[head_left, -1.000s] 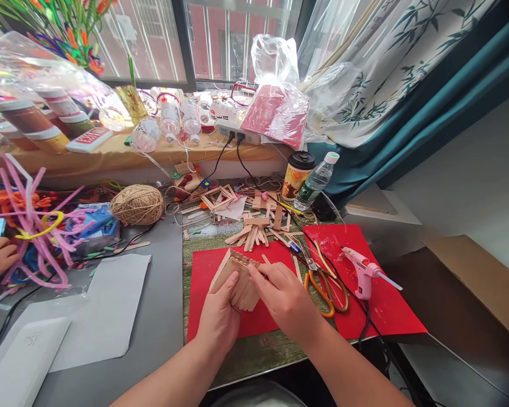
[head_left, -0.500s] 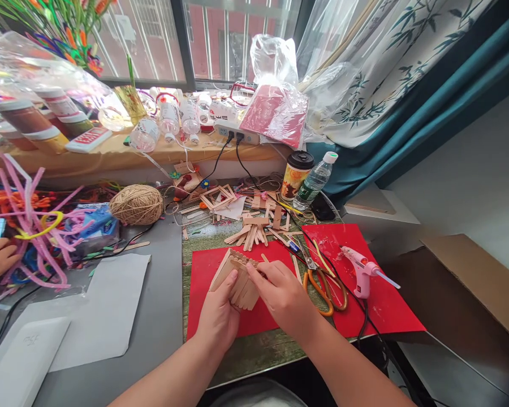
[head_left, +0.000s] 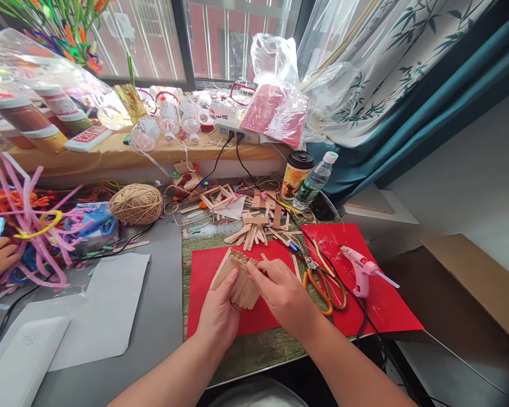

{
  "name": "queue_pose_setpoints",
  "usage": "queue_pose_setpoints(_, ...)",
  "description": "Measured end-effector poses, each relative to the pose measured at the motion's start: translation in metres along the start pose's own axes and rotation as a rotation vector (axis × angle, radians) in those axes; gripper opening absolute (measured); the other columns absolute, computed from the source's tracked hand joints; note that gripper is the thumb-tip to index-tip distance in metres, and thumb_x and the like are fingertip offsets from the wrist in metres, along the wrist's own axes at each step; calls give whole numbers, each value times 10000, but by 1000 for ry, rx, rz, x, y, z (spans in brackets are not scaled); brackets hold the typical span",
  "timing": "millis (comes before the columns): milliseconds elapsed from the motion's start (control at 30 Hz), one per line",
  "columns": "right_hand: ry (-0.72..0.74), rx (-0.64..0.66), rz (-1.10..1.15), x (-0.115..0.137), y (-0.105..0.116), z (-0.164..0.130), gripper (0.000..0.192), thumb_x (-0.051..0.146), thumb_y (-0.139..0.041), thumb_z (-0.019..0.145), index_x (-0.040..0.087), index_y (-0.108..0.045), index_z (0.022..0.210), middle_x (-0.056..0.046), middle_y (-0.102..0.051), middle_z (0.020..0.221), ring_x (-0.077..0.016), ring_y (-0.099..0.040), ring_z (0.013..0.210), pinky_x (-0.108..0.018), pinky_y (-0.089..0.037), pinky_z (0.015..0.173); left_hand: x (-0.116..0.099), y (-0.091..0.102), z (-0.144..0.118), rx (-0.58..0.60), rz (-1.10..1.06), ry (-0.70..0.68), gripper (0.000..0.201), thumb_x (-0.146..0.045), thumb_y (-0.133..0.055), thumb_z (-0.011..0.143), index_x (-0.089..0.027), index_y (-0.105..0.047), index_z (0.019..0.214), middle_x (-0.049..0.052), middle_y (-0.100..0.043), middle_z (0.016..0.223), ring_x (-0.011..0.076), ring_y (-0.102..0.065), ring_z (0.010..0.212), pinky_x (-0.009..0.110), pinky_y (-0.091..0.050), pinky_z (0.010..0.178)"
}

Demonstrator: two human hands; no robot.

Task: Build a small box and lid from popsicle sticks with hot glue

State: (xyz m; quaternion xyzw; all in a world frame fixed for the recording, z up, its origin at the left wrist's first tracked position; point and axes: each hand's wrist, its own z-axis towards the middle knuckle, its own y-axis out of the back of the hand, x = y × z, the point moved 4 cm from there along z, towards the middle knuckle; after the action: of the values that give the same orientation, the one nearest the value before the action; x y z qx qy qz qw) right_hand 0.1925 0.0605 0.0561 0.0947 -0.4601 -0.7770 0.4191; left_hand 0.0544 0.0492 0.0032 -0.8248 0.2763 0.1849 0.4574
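Note:
Above the red sheet (head_left: 254, 322), a small box-like piece made of craft sticks (head_left: 244, 291) is held at a tilt. My left hand (head_left: 220, 314) grips its left side, with the thumb pressed on the front face. The fingers of my right hand (head_left: 282, 288) are pinched at its upper right edge, where a short stick lies across the top. What sits under those right fingertips is partly hidden. Just right of my right hand lie scissors (head_left: 324, 288) with orange handles. Farther right, a pink glue gun (head_left: 362, 271) rests on a second red sheet (head_left: 390, 314).
Loose craft sticks (head_left: 254, 229) are heaped behind the red sheet. A paper cup (head_left: 296, 175) and a water bottle (head_left: 316, 181) stand at the back right. On the left are a twine ball (head_left: 136, 203), white paper (head_left: 119, 305), pipe cleaners (head_left: 29, 215) and another person's hand (head_left: 0, 260).
Both hands stay almost in place on the craft-stick piece. My right fingers shift only very slightly along its upper edge.

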Motion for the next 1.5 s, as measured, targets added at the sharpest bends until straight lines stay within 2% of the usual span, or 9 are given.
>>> queue_pose_setpoints(200, -22, -5, 18, -2, 1, 0, 574, 58, -510, 1003, 173, -459, 1563, -159, -698, 1124, -275, -646, 997, -484, -595, 940, 1, 1, 1, -9, 6, 1, 503, -309, -908, 724, -143, -750, 1171, 137, -787, 1147, 267, -776, 953, 341, -639, 792)
queue_pose_setpoints(300, -66, -75, 65, -5, 9, -4, 554, 96, -596, 990, 198, -509, 1528, -133, -694, 1084, -263, -649, 983, -454, -595, 904, -1, 1, 3, -14, 12, -19, 511, -306, -901, 733, -141, -743, 1191, 142, -783, 1161, 283, -773, 977, 361, -642, 814)
queue_pose_setpoints(400, -191, -189, 151, -13, 19, -12, 453, 124, -651, 971, 240, -628, 1408, -102, -677, 1041, -237, -658, 960, -413, -597, 867, -3, 2, 4, -46, 12, -37, 513, -301, -892, 749, -150, -732, 1212, 138, -776, 1182, 282, -768, 997, 344, -645, 786)
queue_pose_setpoints(500, -346, -249, 235, -21, 22, -21, 338, 173, -681, 958, 253, -698, 1286, -100, -668, 1088, -240, -669, 1019, -428, -590, 913, -5, 1, 4, -86, 7, -34, 510, -285, -888, 750, -154, -733, 1218, 133, -777, 1180, 282, -767, 1008, 341, -651, 794)
queue_pose_setpoints(667, -462, -188, 385, -23, 9, -23, 353, 248, -724, 923, 251, -703, 1275, -116, -675, 1220, -264, -658, 1157, -458, -562, 1014, -7, -2, 2, -82, 8, -42, 470, -243, -865, 775, -157, -731, 1217, 118, -778, 1185, 261, -776, 995, 353, -659, 856)
queue_pose_setpoints(967, -525, -123, 613, -23, 2, -18, 218, 255, -681, 960, 232, -741, 1168, -99, -711, 1166, -241, -666, 1164, -423, -541, 1028, -2, 5, 7, -16, 18, -30, 484, -279, -864, 789, -173, -722, 1240, 120, -767, 1206, 248, -767, 1000, 342, -658, 841)
queue_pose_setpoints(1167, -566, -117, 665, -23, 4, -15, 121, 246, -666, 967, 224, -761, 1038, -96, -718, 1116, -236, -664, 1130, -439, -535, 1029, -2, 4, 5, -12, 20, -29, 490, -303, -877, 772, -174, -733, 1223, 110, -772, 1200, 260, -762, 1017, 343, -642, 870)
queue_pose_setpoints(1400, -543, -77, 685, -20, 11, -14, 134, 215, -674, 954, 229, -752, 1063, -86, -708, 1123, -225, -642, 1137, -436, -507, 1059, -3, 6, 4, 18, 21, -19, 511, -310, -877, 768, -175, -727, 1237, 97, -775, 1165, 251, -755, 985, 320, -642, 819)
queue_pose_setpoints(1500, -537, -51, 674, -19, 15, -12, 89, 210, -685, 946, 241, -749, 999, -72, -708, 1095, -225, -630, 1131, -431, -493, 1063, -4, 6, 3, 18, 19, -11, 509, -314, -883, 759, -177, -730, 1224, 88, -777, 1143, 242, -752, 973, 309, -638, 811)
